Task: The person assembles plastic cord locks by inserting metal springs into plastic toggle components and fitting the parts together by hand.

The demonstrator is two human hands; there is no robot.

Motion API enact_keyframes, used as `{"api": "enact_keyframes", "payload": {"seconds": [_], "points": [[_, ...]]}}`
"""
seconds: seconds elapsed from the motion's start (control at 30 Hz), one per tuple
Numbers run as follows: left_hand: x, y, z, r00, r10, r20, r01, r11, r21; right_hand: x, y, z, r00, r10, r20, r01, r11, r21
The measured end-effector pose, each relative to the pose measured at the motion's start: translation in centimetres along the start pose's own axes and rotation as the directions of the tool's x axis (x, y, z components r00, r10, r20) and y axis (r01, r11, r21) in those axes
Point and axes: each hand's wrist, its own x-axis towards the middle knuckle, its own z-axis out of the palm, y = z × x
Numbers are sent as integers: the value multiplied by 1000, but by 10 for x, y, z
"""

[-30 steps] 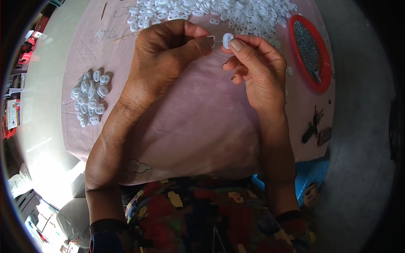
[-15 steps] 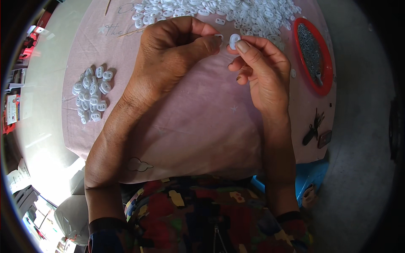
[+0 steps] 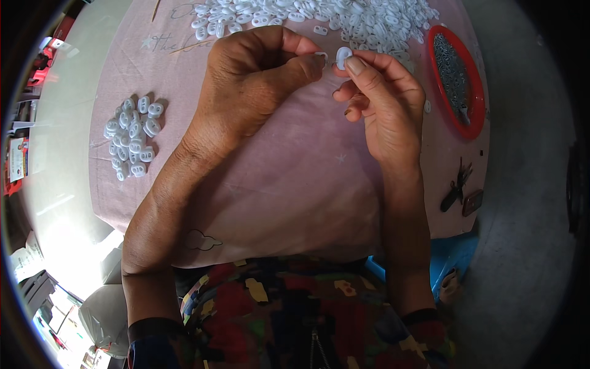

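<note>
Tablecloth of pink fabric (image 3: 276, 190), above it left hand (image 3: 255, 83) pinching a small white part (image 3: 324, 56), mostly hidden, apparently plastic, right hand (image 3: 391, 95) pinching a white oval plastic piece (image 3: 343, 57) just beside it.

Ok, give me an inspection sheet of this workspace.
Surface: pink patterned tablecloth.
Job's things: heap of white two-hole pieces at the far side, smaller cluster at left; red dish of small grey metal parts at right.
Clutter: keys and small dark rectangular item at right; thin sticks at far left.
Fingers: left fingers pinch a mostly hidden white part; right fingers pinch an oval white piece, apart from it.
Cables: nothing seen.
Surroundings: grey floor at right, blue object by the table.
</note>
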Motion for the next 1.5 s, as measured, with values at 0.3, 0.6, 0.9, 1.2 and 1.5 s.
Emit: {"api": "enact_keyframes", "payload": {"seconds": [0.3,0.6,0.9,1.2,1.5], "points": [[6,0,-8,975,-205,82,214,969,-122,9,25,-16,922,-336,194,362,566,-740],[3,3,-7,974,-188,129,202,974,-106,2,8,-6,890,-414,190,454,848,-275],[2,6,-4,965,-202,167,222,969,-112,-1,13,-2,899,-406,164,437,853,-286],[0,-1,0,980,-144,138,163,976,-141,-2,17,0,859,-472,198,508,740,-441],[0,2,0,969,-190,159,216,961,-170,-3,11,5,922,-365,127,386,890,-242]]}}
